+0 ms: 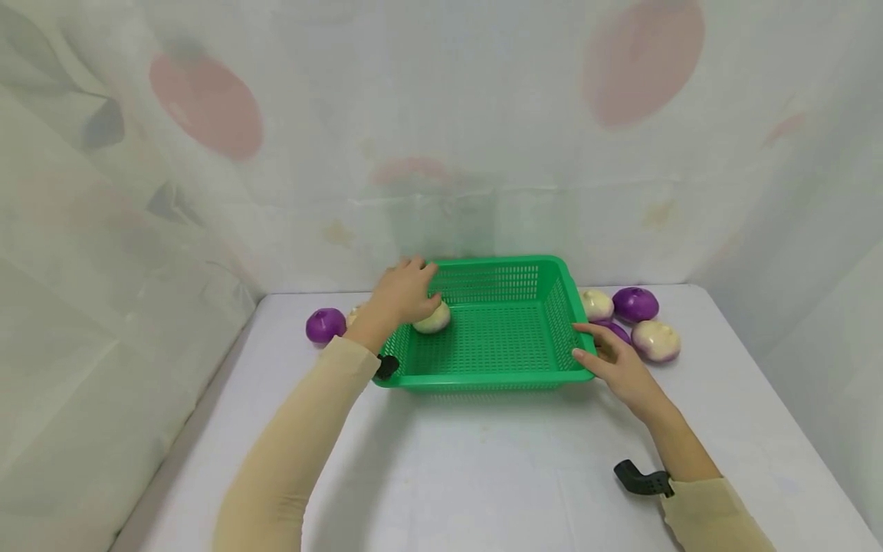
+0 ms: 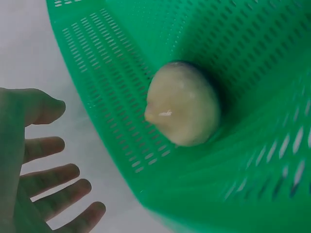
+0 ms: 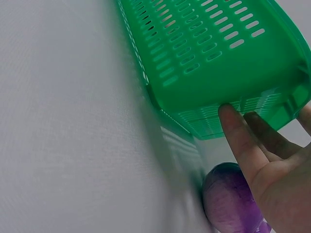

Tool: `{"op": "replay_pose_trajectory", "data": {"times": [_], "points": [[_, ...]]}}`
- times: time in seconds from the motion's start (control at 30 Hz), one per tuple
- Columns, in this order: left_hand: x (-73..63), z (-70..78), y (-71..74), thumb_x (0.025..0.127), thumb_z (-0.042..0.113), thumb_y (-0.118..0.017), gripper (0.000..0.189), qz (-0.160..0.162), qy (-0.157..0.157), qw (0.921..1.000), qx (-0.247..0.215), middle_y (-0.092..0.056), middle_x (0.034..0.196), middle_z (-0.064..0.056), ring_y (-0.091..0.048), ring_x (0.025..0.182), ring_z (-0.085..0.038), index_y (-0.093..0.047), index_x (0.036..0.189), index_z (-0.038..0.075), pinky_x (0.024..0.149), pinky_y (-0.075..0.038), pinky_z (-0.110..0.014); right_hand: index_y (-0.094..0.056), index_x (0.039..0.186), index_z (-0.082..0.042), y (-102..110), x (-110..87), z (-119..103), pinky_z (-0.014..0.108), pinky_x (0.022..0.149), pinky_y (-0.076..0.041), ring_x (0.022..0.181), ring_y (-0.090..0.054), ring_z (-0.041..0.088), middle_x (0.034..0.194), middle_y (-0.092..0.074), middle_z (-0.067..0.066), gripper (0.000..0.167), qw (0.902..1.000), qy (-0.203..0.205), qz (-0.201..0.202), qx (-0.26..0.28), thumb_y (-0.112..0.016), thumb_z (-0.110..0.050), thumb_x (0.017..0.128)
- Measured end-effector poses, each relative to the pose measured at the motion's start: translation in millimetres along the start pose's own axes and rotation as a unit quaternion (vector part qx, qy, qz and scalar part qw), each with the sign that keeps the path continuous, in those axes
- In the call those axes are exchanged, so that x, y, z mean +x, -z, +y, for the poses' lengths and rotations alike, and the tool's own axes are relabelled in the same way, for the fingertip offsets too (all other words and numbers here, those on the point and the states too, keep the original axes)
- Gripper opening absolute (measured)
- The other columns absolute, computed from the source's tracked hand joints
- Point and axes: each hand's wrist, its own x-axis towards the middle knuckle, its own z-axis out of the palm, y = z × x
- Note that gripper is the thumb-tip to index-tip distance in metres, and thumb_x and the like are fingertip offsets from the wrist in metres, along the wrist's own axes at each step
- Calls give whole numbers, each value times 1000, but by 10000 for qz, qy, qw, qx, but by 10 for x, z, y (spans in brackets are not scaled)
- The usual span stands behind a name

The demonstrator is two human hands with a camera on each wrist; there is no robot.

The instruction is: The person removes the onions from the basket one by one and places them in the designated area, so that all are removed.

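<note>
A green plastic basket (image 1: 483,378) with slotted walls stands on the white table. Inside, near its left end, lies a white-and-purple turnip (image 1: 432,319), its pale pointed side visible in the left wrist view (image 2: 182,107). My left hand (image 1: 407,294) hovers over the basket's left end beside that turnip. Its fingers are spread and hold nothing, apart from the turnip in the left wrist view. My right hand (image 1: 617,372) grips the basket's right rim near the front corner. In the right wrist view, its fingers (image 3: 238,136) press the outer wall beneath the rim.
Right of the basket are several turnips, among them a purple one (image 1: 635,304) and a pale one (image 1: 656,341). On the left sits another purple turnip (image 1: 326,326), with a pale one (image 1: 354,315) partly hidden by my left arm. A white curtain (image 1: 448,153) hangs behind the table.
</note>
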Motion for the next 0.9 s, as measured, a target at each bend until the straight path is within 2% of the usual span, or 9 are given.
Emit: {"op": "replay_pose_trajectory", "data": {"times": [0.13, 0.27, 0.43, 0.5, 0.57, 0.67, 0.77, 0.9], "points": [[61, 68, -53, 102, 41, -56, 56, -326, 238, 9992, 45, -48, 144, -15, -45, 131, -37, -47, 149, 12, 103, -42, -57, -41, 153, -8, 4, -7, -36, 16, 91, -47, 136, -42, 41, 153, -38, 21, 56, 10000, 18, -10, 51, -61, -27, 104], [120, 118, -89, 102, 44, -55, 59, -592, 397, 9975, -11, -44, 147, -15, -42, 134, -37, -42, 152, 14, 107, -37, -58, -42, 153, -9, 10, -12, -60, 13, 92, -44, 140, -38, 43, 156, -35, 20, 56, 10000, 2, -19, 20, -61, -27, 104], [200, 126, -139, 102, 44, -55, 57, -556, 575, 9968, -11, -45, 145, -14, -43, 133, -37, -44, 151, 15, 106, -38, -57, -41, 153, -10, 12, -14, -60, 11, 93, -42, 143, -34, 44, 158, -33, 19, 56, 10000, 22, -14, -2, -61, -27, 104], [227, 125, -164, 103, 43, -54, 56, -549, 594, 9967, -23, -46, 144, -14, -43, 133, -37, -44, 150, 15, 106, -38, -57, -41, 153, -9, 9, -14, -53, 13, 93, -44, 141, -37, 43, 157, -34, 20, 56, 10000, 44, -2, 5, -61, -27, 104], [248, 123, -192, 103, 42, -54, 55, -560, 570, 9968, -10, -46, 144, -15, -43, 133, -37, -45, 149, 14, 106, -38, -57, -41, 153, -7, 2, -12, -41, 16, 91, -47, 136, -44, 38, 155, -36, 21, 56, 10000, 62, -8, 52, -61, -26, 104], [270, 116, -239, 103, 40, -54, 55, -554, 531, 9971, 3, -45, 146, -16, -41, 136, -38, -45, 149, 13, 107, -37, -57, -41, 153, -6, -8, -6, -16, 20, 89, -51, 126, -53, 23, 151, -39, 21, 56, 9999, 83, -13, 83, -61, -25, 104], [280, 105, -289, 103, 39, -55, 56, -571, 471, 9973, 18, -44, 149, -16, -40, 138, -38, -44, 151, 12, 109, -36, -58, -41, 153, -5, -11, -4, 0, 22, 88, -52, 117, -56, 12, 147, -42, 22, 56, 9999, 99, -38, 114, -61, -25, 104], [289, 93, -359, 102, 43, -56, 64, -829, 376, 9958, -63, -37, 157, -16, -34, 144, -38, -39, 156, 13, 112, -32, -58, -41, 152, -7, -5, -7, 8, 22, 88, -53, 116, -57, 12, 145, -44, 21, 56, 9999, 82, -34, 118, -62, -26, 104]]}}
